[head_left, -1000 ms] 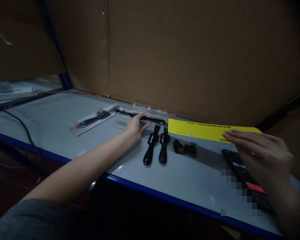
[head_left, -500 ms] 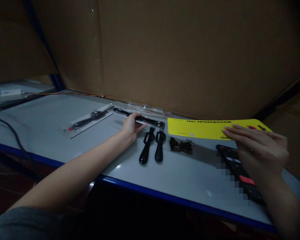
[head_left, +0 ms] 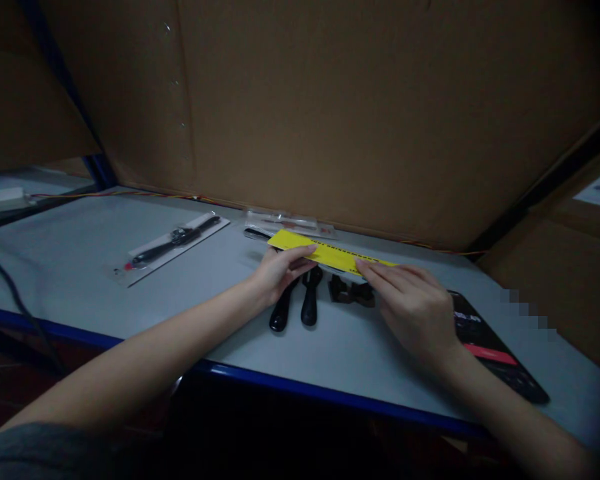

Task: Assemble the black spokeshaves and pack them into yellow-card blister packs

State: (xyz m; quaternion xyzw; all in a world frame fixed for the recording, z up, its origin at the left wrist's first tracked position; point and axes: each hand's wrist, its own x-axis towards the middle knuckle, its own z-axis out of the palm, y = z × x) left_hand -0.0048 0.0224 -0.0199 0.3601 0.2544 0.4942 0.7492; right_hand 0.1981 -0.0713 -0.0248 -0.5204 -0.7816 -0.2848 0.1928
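Flat yellow black-lettered card [head_left: 336, 255], just shifted left over long black tool in clear plastic [head_left: 257, 233], apparently pairing both, grasped by fingers of left hand [head_left: 279, 271] and right hand [head_left: 421, 312].

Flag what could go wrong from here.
The yellow card leaves only one end of a black tool showing, so it could slip unseen. The left hand partly hides two black-handled tools and might knock them. The right hand is beside the smartphone and could nudge it.
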